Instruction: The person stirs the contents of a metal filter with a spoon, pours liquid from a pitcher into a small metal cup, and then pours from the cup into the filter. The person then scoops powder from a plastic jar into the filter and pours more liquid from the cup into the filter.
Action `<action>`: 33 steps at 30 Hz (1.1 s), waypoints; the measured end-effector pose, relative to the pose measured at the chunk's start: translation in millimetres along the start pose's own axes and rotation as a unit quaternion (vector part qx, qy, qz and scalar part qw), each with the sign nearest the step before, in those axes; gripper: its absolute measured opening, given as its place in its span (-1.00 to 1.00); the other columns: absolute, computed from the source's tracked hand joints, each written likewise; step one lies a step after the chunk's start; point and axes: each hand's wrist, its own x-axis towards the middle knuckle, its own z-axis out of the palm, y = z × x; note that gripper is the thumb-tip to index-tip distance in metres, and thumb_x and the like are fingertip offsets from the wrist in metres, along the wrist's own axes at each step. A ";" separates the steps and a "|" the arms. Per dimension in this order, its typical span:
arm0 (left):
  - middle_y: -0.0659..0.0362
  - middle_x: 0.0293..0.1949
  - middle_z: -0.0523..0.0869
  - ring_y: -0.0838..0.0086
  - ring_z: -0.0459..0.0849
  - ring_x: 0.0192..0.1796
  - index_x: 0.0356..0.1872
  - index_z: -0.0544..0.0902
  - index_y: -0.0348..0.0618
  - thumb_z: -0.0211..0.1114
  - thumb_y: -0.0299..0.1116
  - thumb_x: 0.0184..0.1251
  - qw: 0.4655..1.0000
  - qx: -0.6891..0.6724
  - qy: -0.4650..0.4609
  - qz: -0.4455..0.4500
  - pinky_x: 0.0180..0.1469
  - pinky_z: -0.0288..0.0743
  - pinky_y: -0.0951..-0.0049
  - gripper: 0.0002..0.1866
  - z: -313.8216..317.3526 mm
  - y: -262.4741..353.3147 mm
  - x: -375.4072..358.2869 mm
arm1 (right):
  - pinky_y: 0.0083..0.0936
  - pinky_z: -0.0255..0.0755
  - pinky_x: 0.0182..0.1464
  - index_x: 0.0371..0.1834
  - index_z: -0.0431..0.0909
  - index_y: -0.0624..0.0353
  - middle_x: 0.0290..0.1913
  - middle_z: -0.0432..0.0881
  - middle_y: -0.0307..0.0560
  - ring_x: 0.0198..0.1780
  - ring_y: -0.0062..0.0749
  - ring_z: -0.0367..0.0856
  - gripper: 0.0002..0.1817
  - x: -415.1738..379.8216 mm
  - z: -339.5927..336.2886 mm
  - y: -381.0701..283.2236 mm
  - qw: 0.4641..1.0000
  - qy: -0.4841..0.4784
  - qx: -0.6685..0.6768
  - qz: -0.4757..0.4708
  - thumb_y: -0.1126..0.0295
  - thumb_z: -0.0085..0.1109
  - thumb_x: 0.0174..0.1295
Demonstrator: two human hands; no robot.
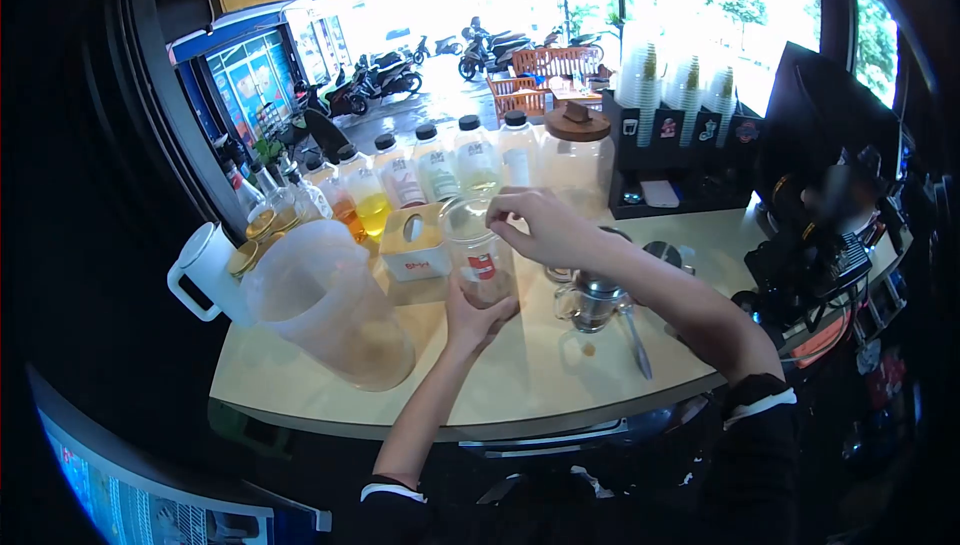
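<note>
Clear plastic with a red logo, the tall cup (480,263) stands between 2 hands above the pale counter (500,385): the left hand (480,320) grips its base, the right hand's (530,223) curled fingers touch its rim.

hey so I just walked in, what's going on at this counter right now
A person is handling a clear plastic cup with a red logo. Their left hand supports it low down, while the right hand is at its top, by what looks like a clear domed lid. The cup is over the counter, between a big translucent pitcher and a glass mug with a metal piece on top. A spoon lies nearby, with capped bottles behind.
</note>
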 end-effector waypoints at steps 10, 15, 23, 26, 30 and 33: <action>-0.03 0.10 0.54 0.23 0.56 0.16 0.23 0.24 -0.25 0.63 -0.40 -0.31 0.990 0.126 -0.059 0.033 0.20 0.47 0.27 -0.03 -18.3 10.8 -0.5 | -0.35 0.53 -0.11 -0.23 0.69 0.24 -0.24 0.72 0.09 -0.16 -0.15 0.69 -0.77 44.9 23.2 -6.5 0.916 -0.336 -0.122 0.182 0.48 0.27 0.01; -0.06 0.21 0.42 0.21 0.48 0.25 0.31 0.17 -0.25 0.63 -0.40 -0.30 0.983 0.138 -0.107 0.065 0.27 0.43 0.26 0.05 -15.4 4.7 0.0 | -0.28 0.55 -0.05 -0.15 0.67 0.27 -0.07 0.67 0.14 -0.02 -0.11 0.67 -0.66 25.5 41.8 -14.1 0.848 -0.405 -0.249 0.233 0.37 0.32 -0.03; -0.04 0.22 0.40 0.21 0.45 0.28 0.33 0.14 -0.24 0.62 -0.41 -0.30 0.981 0.141 -0.120 0.054 0.30 0.40 0.27 0.06 -12.1 11.3 -2.1 | -0.26 0.57 -0.05 -0.05 0.62 0.28 0.03 0.62 0.17 -0.01 -0.02 0.65 -0.57 15.0 44.5 -0.9 0.844 -0.413 -0.226 0.258 0.27 0.35 0.03; -0.04 0.21 0.40 0.21 0.45 0.28 0.32 0.14 -0.24 0.61 -0.42 -0.30 0.983 0.131 -0.120 0.056 0.31 0.38 0.28 0.06 -12.6 9.5 -2.0 | -0.26 0.56 -0.06 -0.13 0.66 0.30 -0.06 0.66 0.18 -0.04 -0.05 0.67 -0.60 19.7 38.4 -11.5 0.832 -0.433 -0.230 0.260 0.26 0.36 0.01; -0.03 0.22 0.39 0.21 0.43 0.28 0.32 0.15 -0.23 0.61 -0.42 -0.30 0.981 0.138 -0.113 0.072 0.31 0.37 0.28 0.05 -12.8 9.4 -2.8 | -0.27 0.56 -0.09 -0.24 0.68 0.32 -0.18 0.69 0.18 -0.10 -0.08 0.68 -0.66 19.6 34.0 -14.2 0.838 -0.423 -0.254 0.232 0.27 0.35 0.00; -0.04 0.23 0.38 0.20 0.43 0.29 0.32 0.15 -0.21 0.61 -0.42 -0.29 0.978 0.155 -0.118 0.070 0.31 0.37 0.26 0.05 -14.4 8.5 -2.0 | -0.29 0.53 -0.06 -0.25 0.67 0.30 -0.16 0.67 0.19 -0.07 -0.05 0.66 -0.68 24.4 27.5 -25.5 0.840 -0.420 -0.232 0.253 0.30 0.35 -0.01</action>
